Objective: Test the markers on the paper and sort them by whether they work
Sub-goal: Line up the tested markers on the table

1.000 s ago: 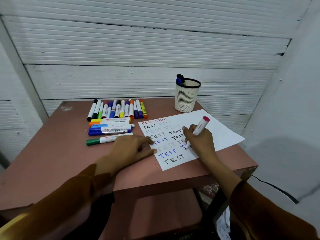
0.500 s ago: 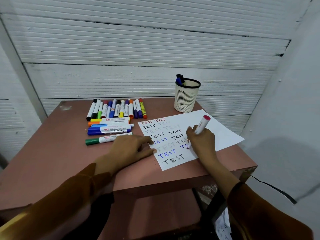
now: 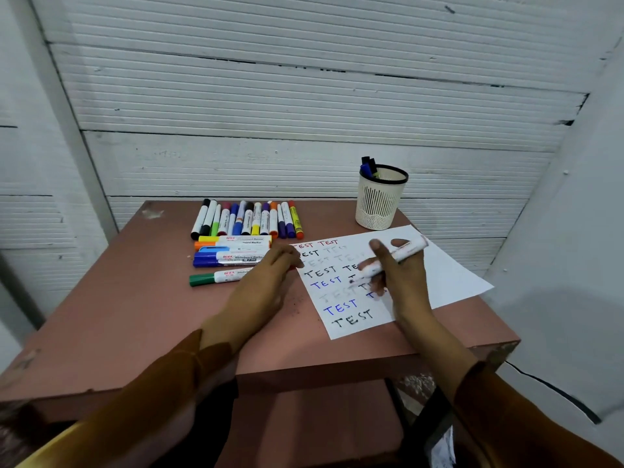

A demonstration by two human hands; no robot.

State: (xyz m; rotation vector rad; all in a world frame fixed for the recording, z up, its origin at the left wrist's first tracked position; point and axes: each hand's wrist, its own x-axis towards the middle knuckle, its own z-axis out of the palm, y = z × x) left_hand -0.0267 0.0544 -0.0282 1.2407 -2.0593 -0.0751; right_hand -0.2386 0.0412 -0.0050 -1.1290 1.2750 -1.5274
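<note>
Markers [image 3: 368,167] standing in slotted cup [image 3: 380,204], right hand [image 3: 401,278] grip around white marker [image 3: 393,260], left hand [image 3: 266,278] relaxed

a reddish-brown table [image 3: 118,298] carries loose markers [image 3: 246,219] in rows, a white paper [image 3: 449,282] and a slotted pen cup [image 3: 380,206].

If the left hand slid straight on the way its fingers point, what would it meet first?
The left hand points up and right across the table, fingertips at the left edge of the paper. Going on, it would first slide onto the paper, probably over the top rows of TEST writing.
</note>
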